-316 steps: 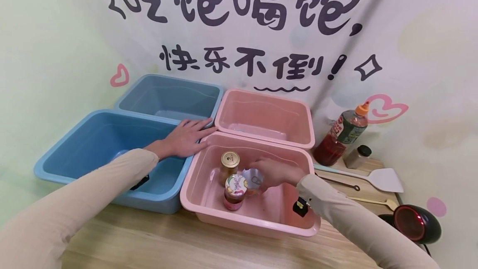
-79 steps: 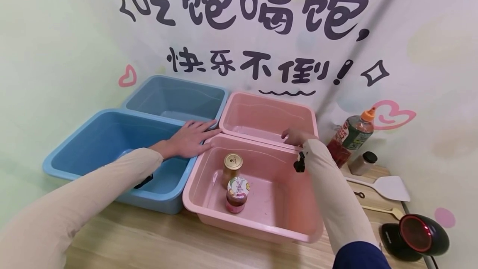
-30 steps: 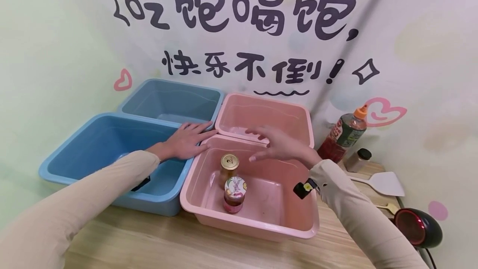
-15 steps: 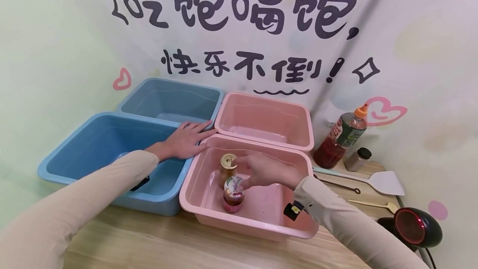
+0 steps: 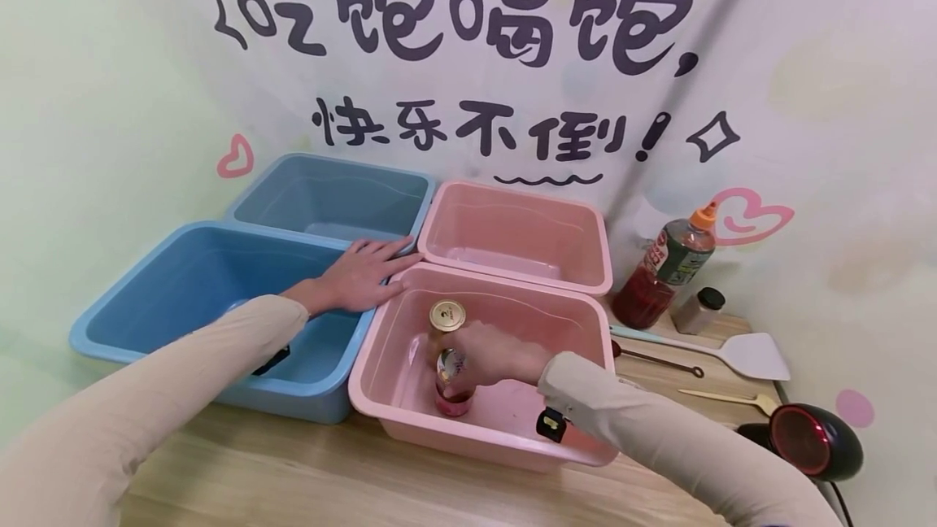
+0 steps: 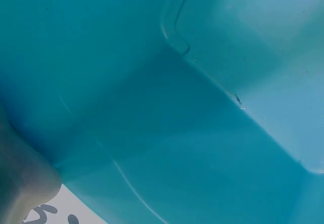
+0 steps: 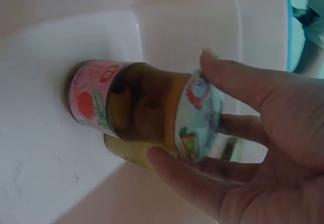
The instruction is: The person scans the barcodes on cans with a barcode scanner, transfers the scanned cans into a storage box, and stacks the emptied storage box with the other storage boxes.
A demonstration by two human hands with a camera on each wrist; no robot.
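Note:
A glass jar [image 5: 454,405] with a pink label [image 7: 90,100] and a patterned lid stands upright in the front pink bin [image 5: 468,444]. My right hand [image 5: 494,352] grips it near the lid. In the right wrist view the thumb and fingers of that hand [image 7: 283,118] curl about the lid [image 7: 195,115] from opposite sides. A gold-lidded container [image 5: 447,315] stands just behind the jar, its body partly hidden. My left hand [image 5: 362,276] rests, fingers extended, on the adjoining bin rims; only a bit of that hand [image 6: 30,176] enters the left wrist view.
Left is a front blue bin [image 5: 168,244], with a rear blue bin [image 5: 252,185] and a rear pink bin [image 5: 527,189] behind. To the right are a red sauce bottle [image 5: 662,271], a black-capped jar [image 5: 699,311], a white spatula [image 5: 754,356], two thin utensils and a black device [image 5: 816,442].
A pull-tab can my right hand held earlier has left the front pink bin. That hand went over the rear pink bin, came back and closed around the patterned-lid jar. My left hand stays put.

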